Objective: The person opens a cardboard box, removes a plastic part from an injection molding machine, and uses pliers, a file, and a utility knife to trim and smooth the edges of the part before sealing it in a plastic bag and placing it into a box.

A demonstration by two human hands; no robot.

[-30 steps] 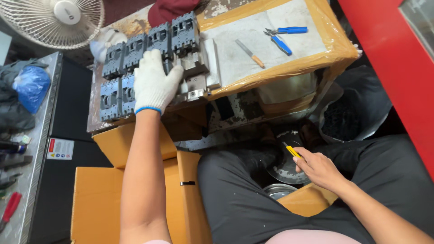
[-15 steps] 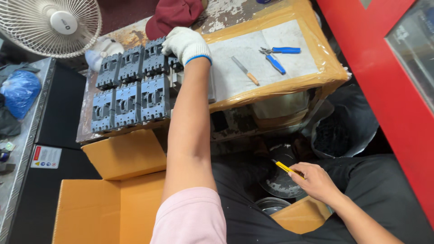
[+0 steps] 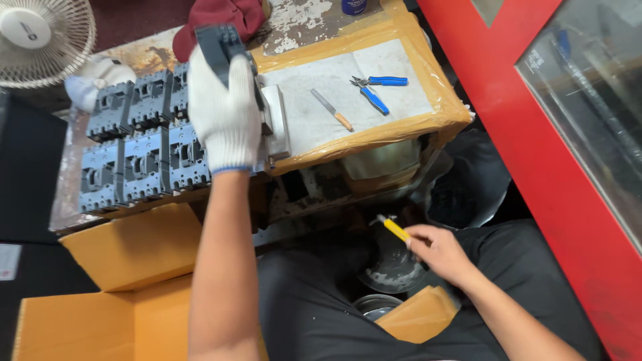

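Forearms reach out from the bottom edge, the left one running almost straight up the picture and the right one angling in from the lower right across a lap in dark trousers. The left hand (image 3: 224, 113), in a white knitted glove, is stretched over the desk (image 3: 428, 117), a tape-wrapped brown work surface with a pale sheet on top, and its fingers are clamped around a dark grey moulded plastic block (image 3: 224, 43) held up above the surface. The right hand (image 3: 438, 251) is bare and sits low, well apart from the left, near the lap; its fingers are pinched shut on a slim yellow-handled tool (image 3: 394, 229) that points up and to the left.

The glove covers most of the lifted block, so only its upper end shows. The tool's tip is too small to make out against the dark round dish beneath it. The elbows and the rest of the body are cut off by the frame.

Two rows of similar grey moulded plastic blocks (image 3: 137, 157) lie side by side on the desk just left of and under the gloved hand. Farther right on the pale sheet rest blue-handled pliers (image 3: 374, 90) and a small orange-handled blade (image 3: 332, 110), both well clear of either hand.
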